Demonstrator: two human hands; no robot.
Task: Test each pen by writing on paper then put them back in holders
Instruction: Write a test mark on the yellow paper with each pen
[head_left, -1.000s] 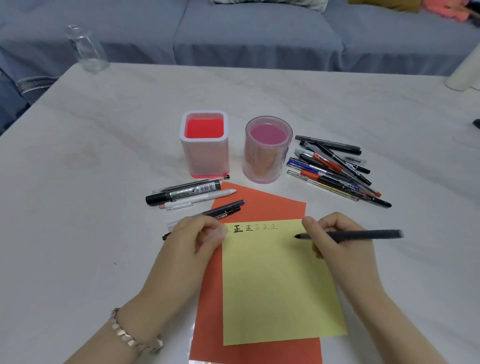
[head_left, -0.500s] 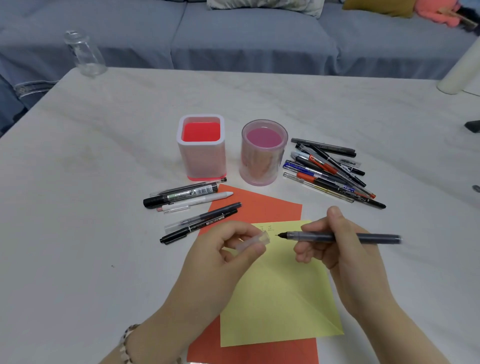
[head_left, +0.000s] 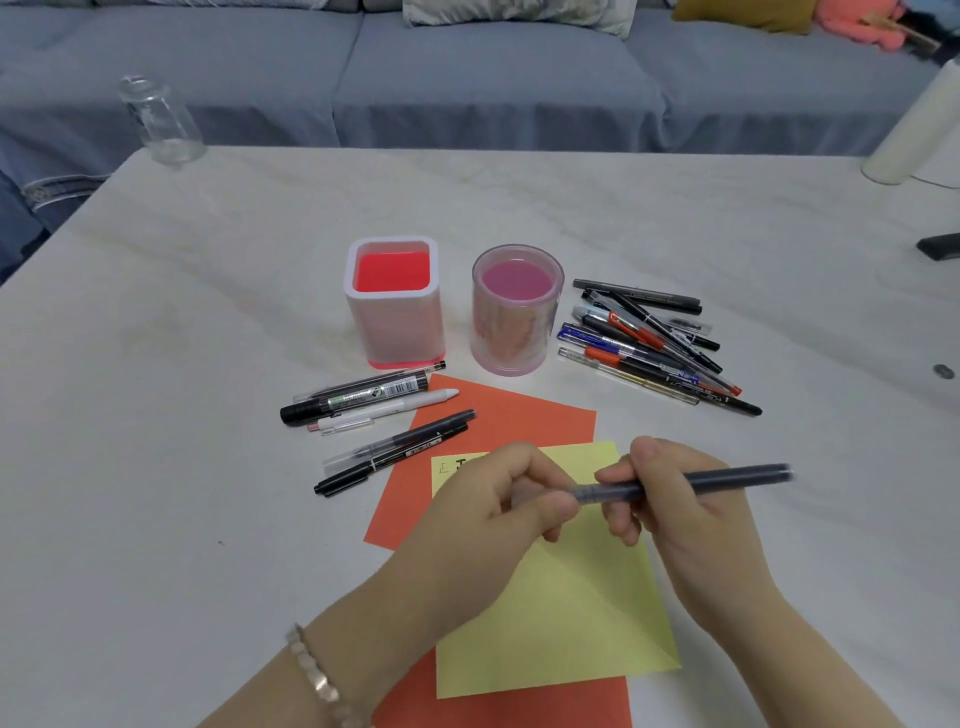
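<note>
Location, lower centre: right hand (head_left: 675, 514) grips slim dark-grey plastic pen (head_left: 727, 478); left hand (head_left: 514, 499) pinches its tip end. Risk: misaligned capping could slip, smearing ink on yellow square paper (head_left: 571, 597) beneath.

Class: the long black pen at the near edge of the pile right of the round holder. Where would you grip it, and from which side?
I'd pinch the black pen at its right end, from above: that end juts clear of the pile, while other pens crowd its barrel.
</note>
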